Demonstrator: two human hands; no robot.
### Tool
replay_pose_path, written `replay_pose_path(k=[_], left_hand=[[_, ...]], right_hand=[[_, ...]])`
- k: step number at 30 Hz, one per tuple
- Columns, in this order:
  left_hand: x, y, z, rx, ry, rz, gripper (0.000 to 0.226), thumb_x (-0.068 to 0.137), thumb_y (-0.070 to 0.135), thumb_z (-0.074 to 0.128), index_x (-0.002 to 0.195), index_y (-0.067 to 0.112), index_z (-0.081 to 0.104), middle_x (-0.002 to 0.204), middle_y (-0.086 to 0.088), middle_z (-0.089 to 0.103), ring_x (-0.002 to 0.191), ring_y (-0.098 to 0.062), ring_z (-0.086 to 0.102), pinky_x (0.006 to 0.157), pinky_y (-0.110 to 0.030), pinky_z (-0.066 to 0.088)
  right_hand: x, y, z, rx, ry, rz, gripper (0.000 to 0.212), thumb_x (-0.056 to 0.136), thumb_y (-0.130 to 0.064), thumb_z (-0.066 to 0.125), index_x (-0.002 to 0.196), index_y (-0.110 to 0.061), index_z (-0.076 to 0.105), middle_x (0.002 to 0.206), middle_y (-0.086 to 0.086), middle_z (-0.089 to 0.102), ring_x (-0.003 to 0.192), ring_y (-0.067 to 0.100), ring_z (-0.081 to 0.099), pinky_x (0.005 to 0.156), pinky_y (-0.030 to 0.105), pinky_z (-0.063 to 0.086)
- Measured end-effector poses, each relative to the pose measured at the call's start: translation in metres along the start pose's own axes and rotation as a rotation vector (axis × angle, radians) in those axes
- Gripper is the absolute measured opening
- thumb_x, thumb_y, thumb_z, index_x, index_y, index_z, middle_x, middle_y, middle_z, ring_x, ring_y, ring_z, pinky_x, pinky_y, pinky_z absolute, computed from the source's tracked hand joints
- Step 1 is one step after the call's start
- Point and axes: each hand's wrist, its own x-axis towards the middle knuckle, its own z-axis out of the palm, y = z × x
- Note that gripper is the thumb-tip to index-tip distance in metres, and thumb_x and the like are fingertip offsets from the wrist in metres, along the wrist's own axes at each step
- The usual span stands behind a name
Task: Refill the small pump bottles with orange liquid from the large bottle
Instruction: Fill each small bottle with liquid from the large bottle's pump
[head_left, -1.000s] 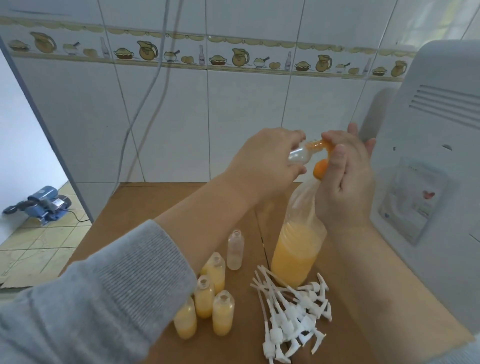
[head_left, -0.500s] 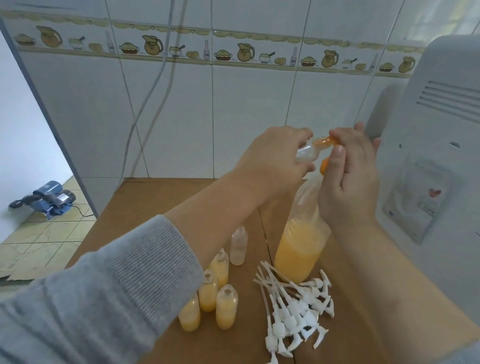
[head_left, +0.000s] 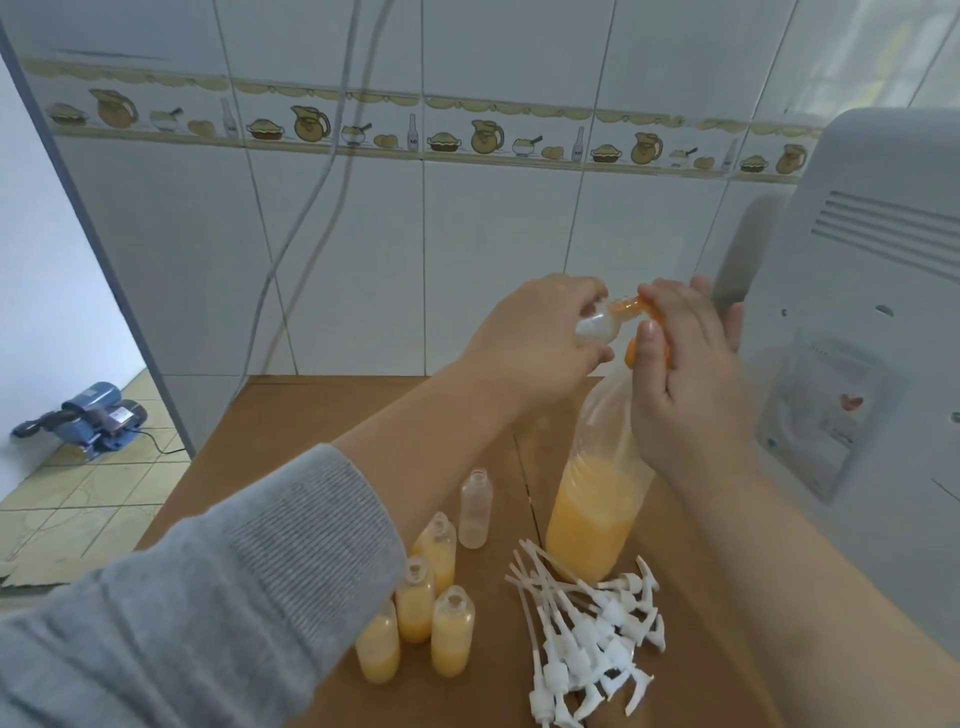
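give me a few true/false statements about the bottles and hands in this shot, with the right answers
1. The left hand holds a small bottle tipped on its side. True.
2. The large bottle is full to the neck. False: liquid fills only its lower part.
3. Four filled small bottles stand on the table. True.
4. The pump heads are screwed onto the bottles. False: they lie loose in a pile.
5. The right hand rests flat on the table. False: it is raised at the large bottle's top.

Home kitchen, food-motif tile border (head_left: 415, 132), white appliance (head_left: 872, 312)

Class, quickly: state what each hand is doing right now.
Left hand: closed on a small bottle.
Right hand: closed on the large bottle top.
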Motion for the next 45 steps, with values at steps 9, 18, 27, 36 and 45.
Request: replay_pose_path(k=[9, 18, 27, 36, 45], left_hand=[[-0.063, -0.031, 0.000, -0.155, -0.135, -0.312, 0.041, 0.075, 0.038, 0.076, 0.108, 0.026, 0.055, 0.100, 0.010, 0.058, 0.087, -0.004, 0.054, 0.069, -0.013, 0.041], [-0.123, -0.047, 0.035, -0.190, -0.301, -0.449, 0.022, 0.082, 0.030, 0.072, 0.092, 0.029, 0.053, 0.067, 0.017, 0.061, 0.065, 0.016, 0.056, 0.062, -0.009, 0.043], [-0.137, -0.055, 0.060, -0.016, -0.351, -0.464, 0.028, 0.083, 0.026, 0.068, 0.074, 0.029, 0.042, 0.063, 0.013, 0.052, 0.058, 0.008, 0.042, 0.081, -0.028, 0.040], [-0.147, -0.061, 0.085, 0.164, -0.547, -0.458, 0.033, 0.084, 0.019, 0.059, 0.116, 0.027, 0.053, 0.104, -0.001, 0.060, 0.098, -0.018, 0.054, 0.083, -0.034, 0.053], [-0.143, -0.065, 0.082, 0.173, -0.448, -0.346, 0.031, 0.087, 0.039, 0.059, 0.114, 0.024, 0.052, 0.108, 0.005, 0.058, 0.096, -0.012, 0.054, 0.084, -0.031, 0.049]], right_hand=[[0.008, -0.011, -0.012, -0.082, -0.156, 0.081, 0.048, 0.100, -0.038, 0.026, 0.140, -0.016, 0.042, 0.150, 0.000, 0.036, 0.145, 0.013, 0.014, 0.116, 0.029, -0.006], [0.007, -0.012, -0.010, -0.052, -0.164, 0.128, 0.045, 0.102, -0.033, 0.028, 0.143, -0.016, 0.039, 0.153, -0.001, 0.030, 0.146, 0.012, 0.011, 0.116, 0.030, -0.008], [0.004, -0.018, -0.009, -0.050, -0.141, 0.153, 0.045, 0.102, -0.034, 0.028, 0.143, -0.018, 0.038, 0.154, -0.004, 0.029, 0.145, 0.009, 0.011, 0.114, 0.026, -0.011], [0.001, -0.017, -0.007, -0.001, -0.113, 0.160, 0.044, 0.102, -0.032, 0.029, 0.143, -0.020, 0.037, 0.154, -0.005, 0.030, 0.145, 0.007, 0.011, 0.113, 0.021, -0.012], [0.000, -0.014, -0.003, -0.007, -0.101, 0.132, 0.043, 0.102, -0.032, 0.028, 0.142, -0.020, 0.038, 0.152, -0.005, 0.031, 0.144, 0.008, 0.013, 0.112, 0.019, -0.013]])
